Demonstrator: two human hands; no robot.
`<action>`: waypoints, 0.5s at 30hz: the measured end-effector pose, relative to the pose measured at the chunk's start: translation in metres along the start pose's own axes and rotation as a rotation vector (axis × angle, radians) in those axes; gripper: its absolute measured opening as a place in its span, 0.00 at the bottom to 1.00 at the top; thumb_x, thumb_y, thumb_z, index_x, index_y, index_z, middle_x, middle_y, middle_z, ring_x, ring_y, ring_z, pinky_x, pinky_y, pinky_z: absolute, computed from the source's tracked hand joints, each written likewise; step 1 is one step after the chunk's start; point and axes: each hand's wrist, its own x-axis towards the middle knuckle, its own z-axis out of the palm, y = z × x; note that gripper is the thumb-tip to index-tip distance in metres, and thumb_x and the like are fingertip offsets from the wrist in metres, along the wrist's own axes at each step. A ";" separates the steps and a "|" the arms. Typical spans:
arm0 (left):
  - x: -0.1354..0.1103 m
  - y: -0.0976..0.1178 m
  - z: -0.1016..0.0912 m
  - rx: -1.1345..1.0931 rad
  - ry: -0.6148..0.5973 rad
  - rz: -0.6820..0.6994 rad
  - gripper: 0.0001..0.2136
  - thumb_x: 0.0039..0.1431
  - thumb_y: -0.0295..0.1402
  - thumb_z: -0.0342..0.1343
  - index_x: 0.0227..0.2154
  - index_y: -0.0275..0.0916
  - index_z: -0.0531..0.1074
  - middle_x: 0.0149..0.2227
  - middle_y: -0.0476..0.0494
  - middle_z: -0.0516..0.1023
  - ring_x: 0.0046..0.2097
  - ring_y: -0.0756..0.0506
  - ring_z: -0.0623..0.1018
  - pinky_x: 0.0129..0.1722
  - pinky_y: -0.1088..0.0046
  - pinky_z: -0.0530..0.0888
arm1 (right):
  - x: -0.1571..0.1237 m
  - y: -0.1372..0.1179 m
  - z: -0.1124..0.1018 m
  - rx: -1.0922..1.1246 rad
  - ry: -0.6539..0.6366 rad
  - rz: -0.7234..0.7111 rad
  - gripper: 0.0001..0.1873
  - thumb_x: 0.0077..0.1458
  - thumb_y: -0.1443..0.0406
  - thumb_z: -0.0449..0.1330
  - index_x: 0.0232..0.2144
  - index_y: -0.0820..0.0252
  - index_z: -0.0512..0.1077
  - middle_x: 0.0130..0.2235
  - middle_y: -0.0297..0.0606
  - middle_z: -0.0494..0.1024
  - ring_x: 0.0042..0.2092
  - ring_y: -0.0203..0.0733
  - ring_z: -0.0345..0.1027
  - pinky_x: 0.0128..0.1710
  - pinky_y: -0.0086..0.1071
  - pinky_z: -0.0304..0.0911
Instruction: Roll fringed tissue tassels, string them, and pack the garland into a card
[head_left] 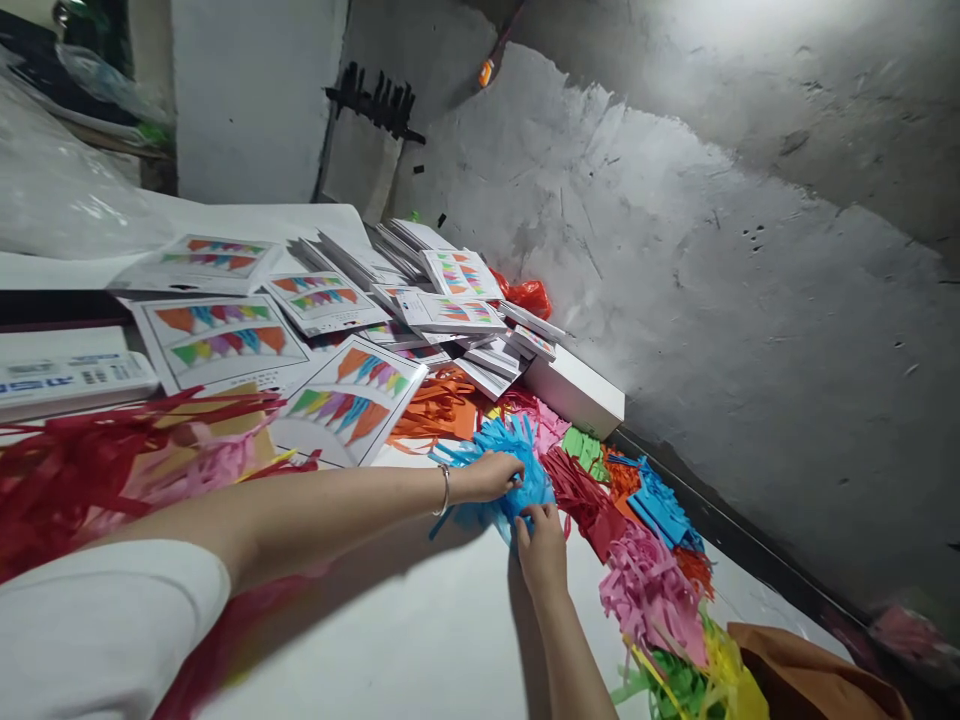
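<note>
My left hand (491,476) reaches across the white table (390,630) and grips a bundle of blue fringed tissue paper (504,450), fingers curled into it. A thin bracelet circles that wrist. My right hand (541,545) comes up from below and pinches the lower edge of the same blue bundle. Piles of fringed paper in orange (439,408), pink (645,590), dark red (581,495), green and blue lie along the wall to the right of the hands.
White packets printed with coloured bunting (352,400) are heaped behind the hands, beside a white box (574,390). Red and pink fringe (90,470) lies at the left. A rough grey wall (712,280) borders the table on the right. A brown bag (810,675) sits at the bottom right.
</note>
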 end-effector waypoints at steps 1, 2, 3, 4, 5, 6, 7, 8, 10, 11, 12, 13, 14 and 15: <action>0.000 0.000 0.000 -0.003 0.000 -0.001 0.14 0.67 0.36 0.57 0.52 0.36 0.71 0.52 0.39 0.75 0.49 0.41 0.78 0.48 0.56 0.77 | 0.000 0.002 0.001 0.011 0.008 0.009 0.06 0.63 0.63 0.60 0.36 0.61 0.72 0.40 0.35 0.74 0.39 0.37 0.69 0.39 0.34 0.68; -0.001 0.000 -0.001 -0.005 0.001 0.000 0.14 0.67 0.36 0.57 0.52 0.36 0.71 0.52 0.39 0.75 0.49 0.41 0.78 0.48 0.56 0.77 | 0.000 0.003 0.002 0.021 0.018 0.017 0.07 0.63 0.62 0.60 0.36 0.60 0.72 0.41 0.35 0.74 0.40 0.37 0.70 0.39 0.34 0.68; -0.001 0.000 -0.001 -0.007 0.003 0.001 0.14 0.68 0.36 0.57 0.52 0.36 0.71 0.52 0.39 0.75 0.49 0.41 0.78 0.48 0.56 0.77 | 0.000 0.005 0.003 0.030 0.028 0.026 0.08 0.63 0.61 0.61 0.37 0.61 0.72 0.41 0.36 0.74 0.40 0.38 0.70 0.40 0.35 0.69; -0.001 -0.001 -0.002 -0.007 0.005 0.002 0.14 0.67 0.36 0.57 0.52 0.36 0.71 0.52 0.39 0.75 0.49 0.41 0.78 0.48 0.56 0.77 | 0.000 0.005 0.003 0.038 0.039 0.035 0.08 0.63 0.60 0.61 0.37 0.61 0.72 0.42 0.36 0.74 0.40 0.38 0.70 0.40 0.35 0.69; -0.002 -0.001 -0.002 -0.007 0.007 0.003 0.14 0.67 0.36 0.57 0.52 0.36 0.71 0.52 0.39 0.75 0.49 0.41 0.78 0.48 0.56 0.77 | 0.000 0.006 0.003 0.044 0.050 0.042 0.08 0.63 0.60 0.61 0.38 0.61 0.72 0.42 0.36 0.74 0.41 0.38 0.70 0.40 0.36 0.69; -0.002 -0.002 -0.002 -0.006 0.009 0.003 0.14 0.67 0.36 0.57 0.52 0.36 0.71 0.52 0.39 0.75 0.49 0.41 0.78 0.48 0.56 0.77 | 0.000 0.006 0.003 0.050 0.058 0.047 0.08 0.63 0.60 0.60 0.38 0.61 0.72 0.42 0.36 0.74 0.41 0.38 0.70 0.41 0.36 0.69; -0.002 -0.003 -0.003 -0.005 0.011 0.003 0.14 0.68 0.36 0.57 0.52 0.36 0.71 0.52 0.39 0.75 0.49 0.41 0.78 0.48 0.56 0.77 | 0.000 0.006 0.003 0.055 0.064 0.050 0.09 0.64 0.60 0.60 0.38 0.61 0.72 0.42 0.36 0.74 0.41 0.38 0.70 0.41 0.36 0.69; -0.002 -0.003 -0.002 -0.005 0.013 0.004 0.14 0.68 0.36 0.57 0.52 0.36 0.71 0.52 0.39 0.75 0.49 0.41 0.78 0.48 0.56 0.77 | 0.000 0.005 0.003 0.058 0.066 0.052 0.08 0.64 0.60 0.60 0.38 0.61 0.72 0.42 0.36 0.74 0.41 0.38 0.71 0.41 0.36 0.70; -0.002 -0.004 -0.002 -0.006 0.019 0.003 0.14 0.68 0.36 0.57 0.52 0.36 0.72 0.52 0.39 0.75 0.49 0.41 0.78 0.48 0.56 0.77 | 0.000 0.004 0.002 0.061 0.066 0.051 0.08 0.64 0.60 0.61 0.39 0.61 0.72 0.42 0.36 0.75 0.41 0.38 0.71 0.42 0.37 0.70; -0.002 -0.005 -0.002 -0.006 0.021 0.002 0.13 0.68 0.36 0.57 0.51 0.36 0.72 0.52 0.39 0.75 0.49 0.41 0.78 0.48 0.56 0.77 | 0.000 0.003 0.001 0.060 0.064 0.050 0.08 0.64 0.61 0.61 0.39 0.61 0.73 0.42 0.36 0.75 0.41 0.38 0.71 0.43 0.37 0.70; -0.002 -0.005 -0.001 -0.006 0.023 0.002 0.13 0.68 0.36 0.57 0.51 0.36 0.72 0.52 0.39 0.75 0.49 0.41 0.78 0.48 0.56 0.77 | 0.001 0.003 0.001 0.058 0.063 0.049 0.08 0.64 0.61 0.61 0.39 0.61 0.73 0.42 0.36 0.75 0.41 0.38 0.71 0.43 0.38 0.70; -0.001 -0.005 -0.001 -0.006 0.024 0.001 0.13 0.68 0.36 0.57 0.51 0.36 0.72 0.52 0.39 0.75 0.49 0.41 0.78 0.48 0.56 0.77 | 0.001 0.003 0.000 0.056 0.062 0.049 0.08 0.64 0.61 0.61 0.39 0.61 0.73 0.42 0.36 0.76 0.42 0.38 0.72 0.43 0.38 0.70; -0.001 -0.005 -0.001 -0.005 0.024 0.000 0.13 0.68 0.36 0.57 0.51 0.36 0.72 0.52 0.39 0.75 0.49 0.41 0.78 0.48 0.56 0.77 | 0.001 0.003 0.000 0.052 0.062 0.051 0.08 0.64 0.61 0.61 0.39 0.61 0.73 0.42 0.36 0.76 0.42 0.38 0.72 0.44 0.38 0.70; -0.001 -0.005 -0.001 -0.004 0.024 -0.001 0.13 0.68 0.36 0.57 0.51 0.36 0.72 0.52 0.39 0.75 0.49 0.41 0.78 0.48 0.56 0.77 | 0.001 0.003 0.000 0.047 0.063 0.055 0.08 0.64 0.61 0.61 0.39 0.61 0.73 0.42 0.36 0.76 0.42 0.39 0.72 0.44 0.39 0.70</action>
